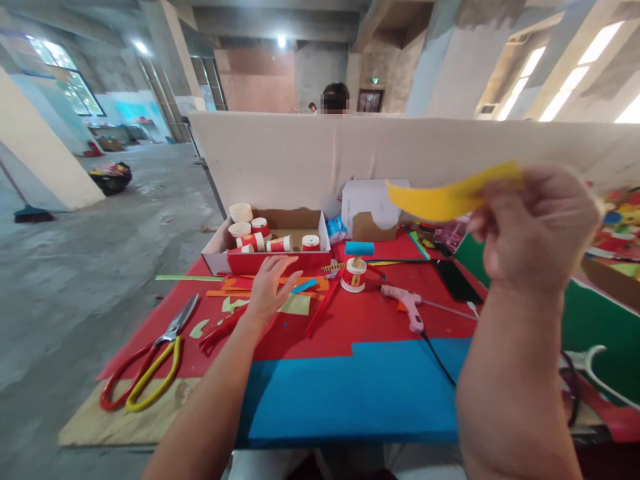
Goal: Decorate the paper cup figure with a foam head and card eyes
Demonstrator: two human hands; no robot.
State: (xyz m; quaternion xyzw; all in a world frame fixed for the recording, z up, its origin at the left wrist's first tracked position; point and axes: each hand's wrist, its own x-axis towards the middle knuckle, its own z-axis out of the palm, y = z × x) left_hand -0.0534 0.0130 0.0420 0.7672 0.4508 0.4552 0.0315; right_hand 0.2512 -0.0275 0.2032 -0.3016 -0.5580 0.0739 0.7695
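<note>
Evidently light: one yellow strip (447, 198), raised clear of the table on the right, bowed along its length, free end tapering to the left, slightly blurred. Material uncertain, paper or thin felt by the look of it; probably soft and bendable, hardly slippery, likely to flutter, crease or tear under a hard pull. Best taken flat between thumb and fingertips near one end, with a second light hold at the free tip for keeping it straight. Right hand (540, 227): thumb and fingers pinched on the strip's right end. Left hand (271, 288): fingers loosely spread, apparently nothing in them, over orange strips (220, 293) and a pale yellow piece (299, 305); contact with these impossible to tell. Just beyond the left hand, an open box (270, 265) with red-and-white paper cups (279, 244). Between the hands, a standing cup (354, 279) with a blue roll (359, 249) on top; nearby, a pink glue gun (407, 303), lying on its side, and a dark phone (456, 281) farther right. At the left, scissors (170, 335) with one red and one yellow handle. Underneath, a red covering (310, 348) and, nearer, a blue one (350, 397). Behind all, a long white panel (280, 160).
</note>
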